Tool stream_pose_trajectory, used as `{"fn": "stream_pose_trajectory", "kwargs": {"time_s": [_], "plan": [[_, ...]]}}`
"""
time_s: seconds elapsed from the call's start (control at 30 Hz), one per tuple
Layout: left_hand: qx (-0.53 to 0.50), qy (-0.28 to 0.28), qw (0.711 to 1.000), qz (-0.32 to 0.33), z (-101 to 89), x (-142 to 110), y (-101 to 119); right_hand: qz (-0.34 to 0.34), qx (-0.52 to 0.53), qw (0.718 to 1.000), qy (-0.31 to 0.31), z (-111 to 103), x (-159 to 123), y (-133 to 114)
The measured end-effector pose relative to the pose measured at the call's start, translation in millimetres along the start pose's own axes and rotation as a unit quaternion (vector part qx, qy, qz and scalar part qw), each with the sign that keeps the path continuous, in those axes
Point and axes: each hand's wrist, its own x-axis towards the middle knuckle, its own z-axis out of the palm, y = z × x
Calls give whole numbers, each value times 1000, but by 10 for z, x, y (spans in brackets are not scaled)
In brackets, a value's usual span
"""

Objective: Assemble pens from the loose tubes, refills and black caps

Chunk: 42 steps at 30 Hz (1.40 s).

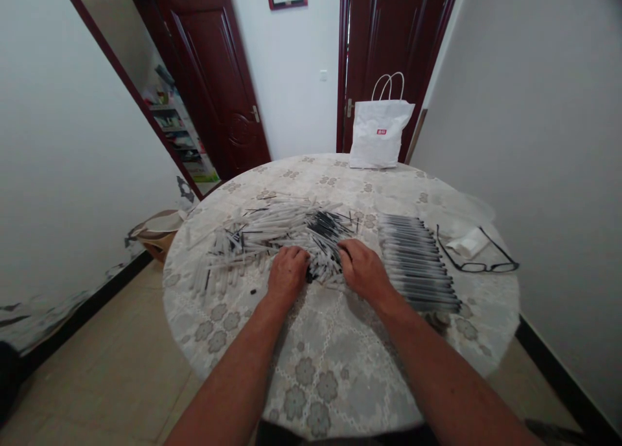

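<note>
A loose heap of whitish pen barrels (276, 222) spreads over the left and middle of the table. Dark, thin pen parts (328, 224) lie bunched in its middle. At the heap's near edge, my left hand (289, 271) is closed, fingers curled against the pieces, its fingertips hidden. My right hand (362, 266) is closed opposite it, thumb and fingers bent at the other side of the same bunch. What either hand grips is too small to make out. To the right of my right hand, a neat row of dark-ended pens (418, 261) lies side by side.
A round table (311, 381) with a flowered cloth carries everything. Eyeglasses (479, 266) and a crumpled white packet (467, 244) lie at the right. A white paper bag (381, 135) stands at the far edge. One small black piece (253, 292) lies left of my left hand.
</note>
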Motion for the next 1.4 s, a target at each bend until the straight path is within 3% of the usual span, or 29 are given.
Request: {"fn": "stream_pose_trajectory", "kwargs": {"time_s": [0.13, 0.2, 0.3, 0.43, 0.47, 0.53, 0.7, 0.97, 1.27, 1.4], "plan": [[-134, 48, 987, -68, -41, -26, 5, 4, 22, 1000, 19, -51, 6, -47], [-269, 82, 947, -155, -76, -31, -6, 15, 31, 999, 18, -60, -1, -76], [-487, 112, 823, -271, -115, -17, -59, 13, 46, 999, -5, -47, -29, -122], [-679, 160, 633, -336, -152, 6, -152, -37, 52, 997, -51, 8, -87, -186], [-703, 168, 601, -342, -164, 7, -163, -48, 49, 996, -61, 24, -101, -202], [-728, 175, 566, -344, -192, 2, -163, -59, 42, 994, -79, 52, -122, -232], [-745, 162, 550, -341, -269, -16, -87, -57, 31, 994, -86, 89, -136, -255], [-736, 120, 581, -326, -276, -15, -33, -73, 22, 994, -83, 116, -138, -202], [-737, 132, 571, -337, -244, -13, -39, -113, -6, 992, -56, 168, -144, -208], [-736, 125, 578, -331, -223, -17, -58, -83, 28, 993, -73, 119, -145, -270]]}}
